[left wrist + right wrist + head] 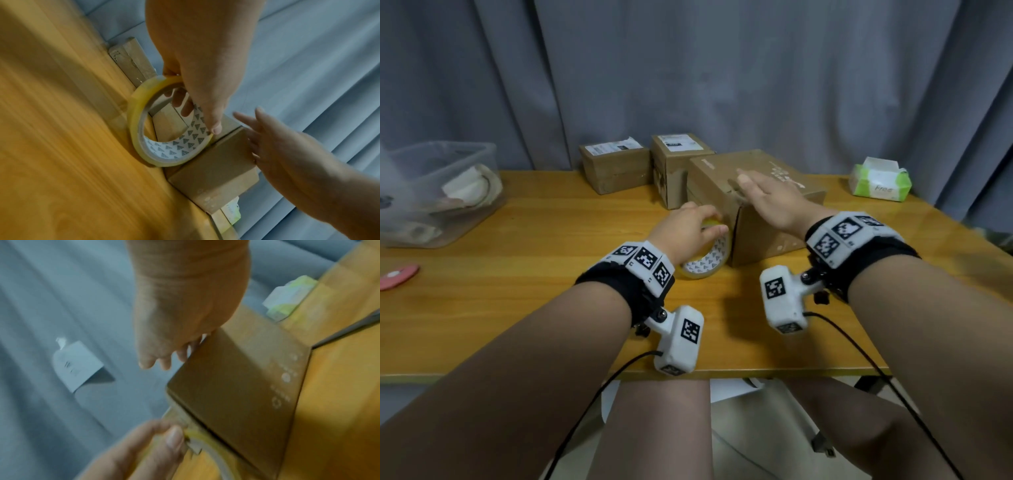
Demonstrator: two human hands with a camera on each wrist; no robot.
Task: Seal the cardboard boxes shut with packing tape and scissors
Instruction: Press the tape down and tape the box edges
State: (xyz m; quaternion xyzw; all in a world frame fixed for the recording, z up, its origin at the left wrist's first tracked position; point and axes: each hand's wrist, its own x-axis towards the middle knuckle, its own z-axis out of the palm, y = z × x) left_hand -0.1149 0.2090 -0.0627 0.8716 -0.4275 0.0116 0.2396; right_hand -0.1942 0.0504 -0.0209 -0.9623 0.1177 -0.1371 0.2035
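Cardboard box [756, 192], the largest of three, sits toward the far edge of the wooden table [517, 308], with two smaller boxes [616, 164] just behind it to the left. Left hand [685, 229] grips the top of a tape roll [705, 260] standing on edge against the box's near-left corner, fingers curled through its core. Right hand [767, 202] lies with fingers extended over the box top, seemingly touching it, though blur leaves that unsure

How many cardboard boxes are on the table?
3: the large box under the right hand, and two small labelled boxes behind it by the curtain. Others may be hidden.
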